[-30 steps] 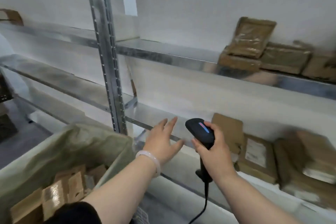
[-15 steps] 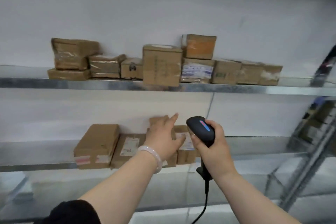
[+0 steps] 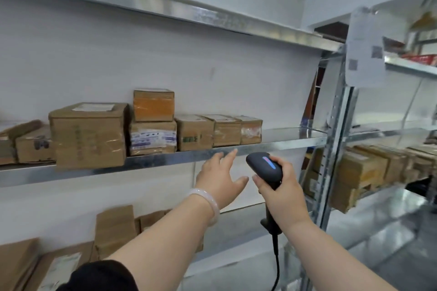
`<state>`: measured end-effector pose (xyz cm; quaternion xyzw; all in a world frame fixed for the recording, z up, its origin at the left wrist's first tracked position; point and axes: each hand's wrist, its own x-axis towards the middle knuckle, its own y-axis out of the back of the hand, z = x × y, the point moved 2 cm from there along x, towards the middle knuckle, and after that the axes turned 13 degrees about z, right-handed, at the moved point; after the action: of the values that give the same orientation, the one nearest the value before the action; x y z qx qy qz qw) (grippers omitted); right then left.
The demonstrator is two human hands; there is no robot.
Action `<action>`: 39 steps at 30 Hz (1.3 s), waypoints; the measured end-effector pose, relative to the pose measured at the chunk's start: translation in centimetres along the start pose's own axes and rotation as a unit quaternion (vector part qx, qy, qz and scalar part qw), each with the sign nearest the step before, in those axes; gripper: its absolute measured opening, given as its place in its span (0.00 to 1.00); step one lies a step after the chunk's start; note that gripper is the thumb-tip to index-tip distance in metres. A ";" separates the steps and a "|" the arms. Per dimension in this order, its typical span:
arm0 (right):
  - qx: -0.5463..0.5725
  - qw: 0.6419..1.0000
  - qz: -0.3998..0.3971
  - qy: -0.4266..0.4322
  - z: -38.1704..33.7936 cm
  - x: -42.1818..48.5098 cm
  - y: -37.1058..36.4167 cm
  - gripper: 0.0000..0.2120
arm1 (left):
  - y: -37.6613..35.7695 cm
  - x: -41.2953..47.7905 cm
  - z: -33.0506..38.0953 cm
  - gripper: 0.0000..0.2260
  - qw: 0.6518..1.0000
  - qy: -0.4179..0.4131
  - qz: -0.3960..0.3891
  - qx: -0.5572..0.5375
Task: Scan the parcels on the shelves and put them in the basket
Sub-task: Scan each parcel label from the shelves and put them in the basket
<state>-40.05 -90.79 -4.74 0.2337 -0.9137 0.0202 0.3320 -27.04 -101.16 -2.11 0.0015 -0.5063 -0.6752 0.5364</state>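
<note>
Left hand [image 3: 218,177] empty, fingers spread, raised just below front lip of middle shelf [image 3: 163,160]. Likely reaching for parcels [image 3: 225,133] at right end of row; no contact yet. Right hand [image 3: 281,195] wrapped round scanner [image 3: 264,166] handle, head aimed toward shelf, probably ready to read label once parcel is pulled out. More boxes [image 3: 114,229] below. Basket out of view.

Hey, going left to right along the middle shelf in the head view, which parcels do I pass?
From the left: small box with dark print → large box → blue-labelled box with the orange box on top → green-printed box → taped box → end box.
</note>
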 end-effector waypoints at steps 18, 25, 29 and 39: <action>-0.020 0.998 0.057 -0.010 4.8 15.8 -3.7 0.23 | -7.9 15.4 2.8 0.31 0.996 0.002 0.005 -0.084; 0.025 0.999 0.042 -0.005 7.4 21.8 -4.7 0.23 | -11.5 17.8 3.9 0.24 0.991 0.076 0.064 -0.089; 0.050 0.999 0.008 -0.015 8.9 24.7 -5.3 0.23 | -12.7 17.9 5.4 0.32 0.981 0.118 0.104 -0.112; 0.131 0.986 -0.094 -0.045 11.3 28.7 -7.0 0.24 | -15.1 18.5 8.4 0.39 0.949 0.222 0.184 -0.126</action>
<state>-62.92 -111.06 3.30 0.3610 -0.8910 0.0981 0.2573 -50.42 -110.19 1.60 -0.0096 -0.2772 -0.6055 0.7460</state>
